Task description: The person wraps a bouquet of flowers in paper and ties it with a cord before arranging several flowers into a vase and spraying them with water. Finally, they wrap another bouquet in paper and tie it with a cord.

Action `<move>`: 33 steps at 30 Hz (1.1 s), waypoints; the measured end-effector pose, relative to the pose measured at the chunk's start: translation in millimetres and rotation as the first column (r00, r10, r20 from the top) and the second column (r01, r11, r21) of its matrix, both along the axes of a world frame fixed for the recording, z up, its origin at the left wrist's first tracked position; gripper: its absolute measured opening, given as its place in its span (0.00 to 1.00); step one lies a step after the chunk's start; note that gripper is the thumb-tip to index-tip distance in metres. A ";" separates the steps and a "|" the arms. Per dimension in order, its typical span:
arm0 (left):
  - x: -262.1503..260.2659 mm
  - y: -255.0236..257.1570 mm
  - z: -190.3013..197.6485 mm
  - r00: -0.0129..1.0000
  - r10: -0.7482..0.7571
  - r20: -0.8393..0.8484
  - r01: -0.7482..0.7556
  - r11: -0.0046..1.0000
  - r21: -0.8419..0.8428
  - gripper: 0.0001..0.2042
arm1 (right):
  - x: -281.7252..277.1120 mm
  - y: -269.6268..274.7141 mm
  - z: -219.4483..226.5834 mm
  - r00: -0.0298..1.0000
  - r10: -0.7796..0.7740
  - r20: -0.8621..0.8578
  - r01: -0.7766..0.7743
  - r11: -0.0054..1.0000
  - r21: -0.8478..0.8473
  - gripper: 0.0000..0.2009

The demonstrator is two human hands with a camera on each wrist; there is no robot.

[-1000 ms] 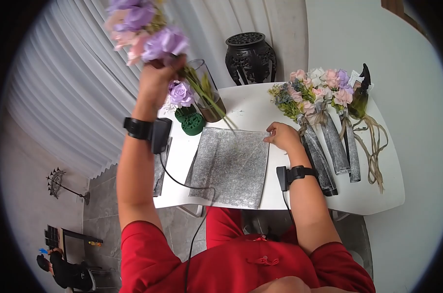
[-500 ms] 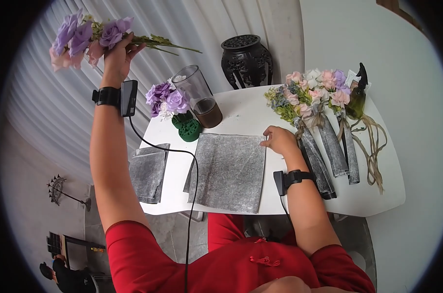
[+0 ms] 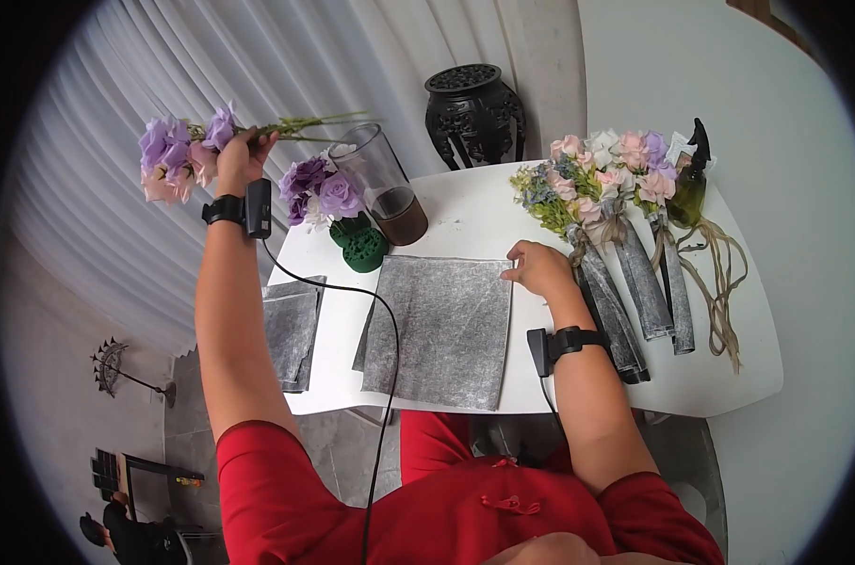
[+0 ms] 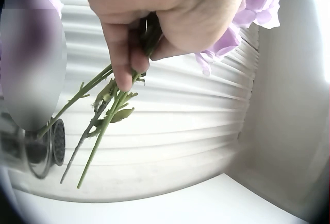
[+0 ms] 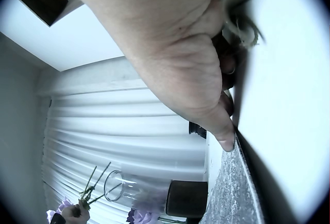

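In the head view my left hand (image 3: 243, 162) holds a bunch of purple and pink artificial roses (image 3: 168, 149) out beyond the table's left end. Its fingers are curled round the green stems (image 4: 105, 121), whose cut ends point down in the left wrist view. The blooms point left in the head view, the stems toward the glass vase. My right hand (image 3: 544, 269) pinches the upper right corner of a grey fibrous wrapping sheet (image 3: 441, 330), thumb on top in the right wrist view. That sheet lies flat on the white table, over another one.
A tall glass vase (image 3: 369, 165) with a dark lower part stands beside purple and white flowers (image 3: 328, 190) and green textured rounds (image 3: 364, 250). More grey sheets (image 3: 291, 331) lie left. Several wrapped bouquets (image 3: 642, 273), a spray bottle (image 3: 688, 200) and loose twine (image 3: 724, 292) are right.
My left hand has carried the roses leftward from above the vase, then a little down and back right. My right hand stays at the sheet's corner.
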State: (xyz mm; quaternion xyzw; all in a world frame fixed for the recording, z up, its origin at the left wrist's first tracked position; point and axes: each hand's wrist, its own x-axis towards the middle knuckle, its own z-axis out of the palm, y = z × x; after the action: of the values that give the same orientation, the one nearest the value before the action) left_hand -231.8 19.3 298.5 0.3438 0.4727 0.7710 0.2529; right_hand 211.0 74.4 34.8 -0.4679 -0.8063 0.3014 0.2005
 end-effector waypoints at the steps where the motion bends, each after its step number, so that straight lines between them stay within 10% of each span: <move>1: -4.2 -2.6 -5.9 1.000 0.004 0.000 -0.004 1.000 0.001 0.04 | -0.7 0.2 -0.6 1.000 0.004 0.000 -0.004 1.000 0.001 0.20; 11: 33.7 -10.2 4.5 0.897 0.213 -0.388 -0.278 0.953 -0.118 0.06 | -0.8 0.9 -3.8 1.000 -0.004 -0.010 0.004 1.000 0.000 0.20; 20: 16.4 -15.7 23.7 0.898 0.238 -0.371 -0.292 0.952 -0.096 0.06 | -1.1 2.7 -2.8 1.000 -0.006 -0.007 0.006 1.000 -0.007 0.20; 33: 82.5 37.3 -6.1 0.735 -0.012 -0.678 -0.234 0.934 -0.270 0.11 | -2.4 6.0 -10.7 1.000 -0.012 -0.010 0.012 0.999 0.041 0.21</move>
State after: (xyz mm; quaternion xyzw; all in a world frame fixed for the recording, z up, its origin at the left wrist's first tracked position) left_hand -149.2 56.7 292.4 0.5197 0.6765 0.5165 0.0740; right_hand 208.6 80.4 24.0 -0.4670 -0.8084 0.2861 0.2158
